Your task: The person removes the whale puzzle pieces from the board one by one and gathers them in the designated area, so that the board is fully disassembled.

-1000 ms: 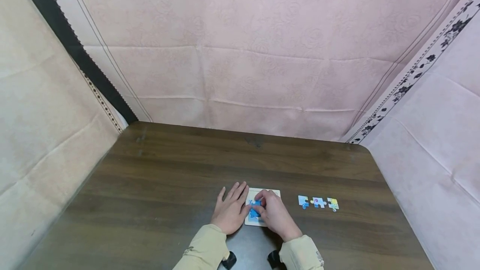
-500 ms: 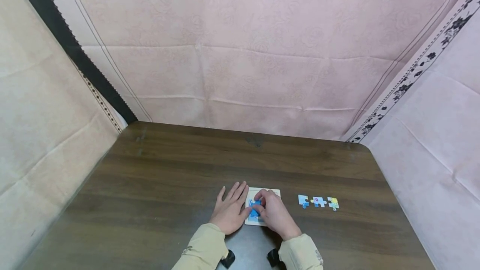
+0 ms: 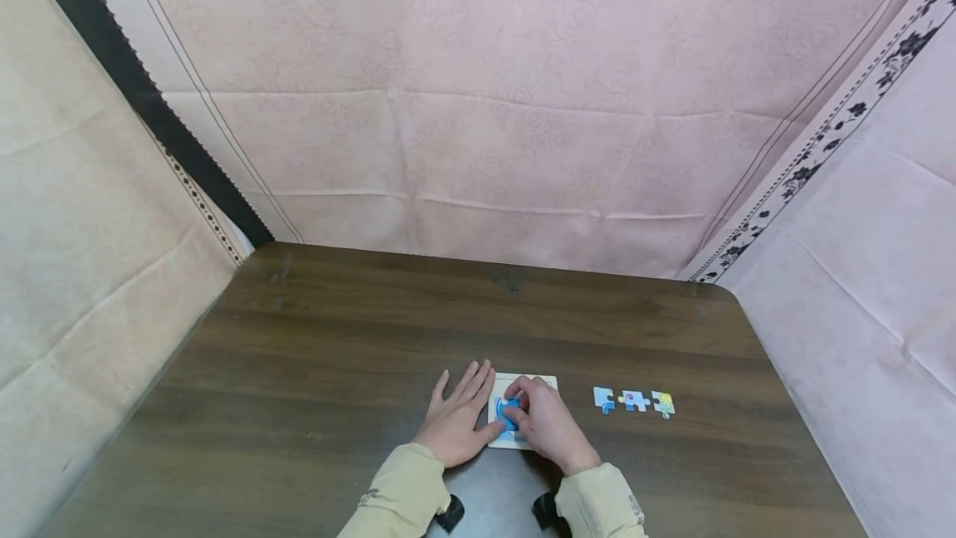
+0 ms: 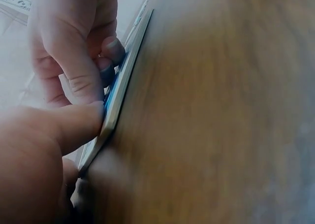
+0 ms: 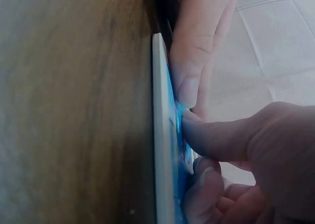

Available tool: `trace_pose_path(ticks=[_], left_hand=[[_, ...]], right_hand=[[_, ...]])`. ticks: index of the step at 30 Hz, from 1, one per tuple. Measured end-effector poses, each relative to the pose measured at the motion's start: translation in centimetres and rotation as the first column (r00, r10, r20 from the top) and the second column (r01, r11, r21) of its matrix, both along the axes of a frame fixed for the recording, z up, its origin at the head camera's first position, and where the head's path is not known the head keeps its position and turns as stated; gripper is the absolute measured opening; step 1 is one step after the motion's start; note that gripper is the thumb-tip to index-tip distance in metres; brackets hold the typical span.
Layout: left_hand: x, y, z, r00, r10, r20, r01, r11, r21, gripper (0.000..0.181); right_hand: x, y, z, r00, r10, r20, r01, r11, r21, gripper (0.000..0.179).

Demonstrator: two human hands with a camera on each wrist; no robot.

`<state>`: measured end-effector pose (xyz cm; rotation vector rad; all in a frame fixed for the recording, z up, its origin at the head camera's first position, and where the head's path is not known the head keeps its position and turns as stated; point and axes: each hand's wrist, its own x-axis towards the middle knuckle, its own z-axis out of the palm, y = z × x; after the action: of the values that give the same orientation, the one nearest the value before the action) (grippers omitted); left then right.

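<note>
In the head view a small puzzle board (image 3: 548, 380) with a pale border lies on the table. My left hand (image 3: 456, 423) rests along the board's left edge with fingers straight, its thumb pressing the blue picture surface. My right hand (image 3: 554, 430) is over the board, thumb and curled fingers pinching a blue puzzle piece (image 3: 509, 414) at the picture. The right wrist view has both thumbs close together on the blue surface (image 5: 178, 116). Fingers hide most of the piece and much of the board, so how the piece sits cannot be told.
Right of the board three loose jigsaw pieces lie in a row: a blue one (image 3: 603, 399), a blue-and-white one (image 3: 634, 401) and a yellow-and-blue one (image 3: 662, 403). Cloth hangings (image 3: 478, 148) stand around the brown wooden table (image 3: 373, 305).
My left thumb has stretched a little further right and down over the board. My right hand stays almost in place at the blue piece. The loose pieces have not moved.
</note>
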<state>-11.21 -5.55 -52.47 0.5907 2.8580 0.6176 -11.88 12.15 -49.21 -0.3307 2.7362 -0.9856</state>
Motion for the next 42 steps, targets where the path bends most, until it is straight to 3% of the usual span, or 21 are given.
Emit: trace_pose_path(ticks=[6, 14, 29, 42], left_hand=[[-0.21, -0.38, 0.0, 1.0, -0.016, -0.011, 0.017, 0.999, 0.05, 0.084], [-0.38, -0.44, -0.31, 0.999, -0.025, -0.03, 0.025, 0.999, 0.028, 0.092], [-0.14, -0.15, 0.38, 1.0, -0.025, 0.001, 0.025, 0.999, 0.042, 0.091], [-0.03, -0.19, -0.09, 1.0, -0.017, 0.003, 0.017, 1.0, 0.02, 0.092]], right_hand=[[-0.11, -0.19, 0.18, 1.0, 0.023, -0.017, -0.023, 1.0, 0.0, 0.015], [-0.27, -0.12, 0.16, 1.0, 0.007, -0.023, -0.007, 1.0, -0.011, 0.021], [-0.41, 0.61, -0.09, 0.998, 0.063, -0.029, -0.064, 0.998, -0.017, 0.015], [-0.25, 0.51, -0.15, 0.999, 0.043, -0.016, -0.043, 0.999, -0.021, 0.004]])
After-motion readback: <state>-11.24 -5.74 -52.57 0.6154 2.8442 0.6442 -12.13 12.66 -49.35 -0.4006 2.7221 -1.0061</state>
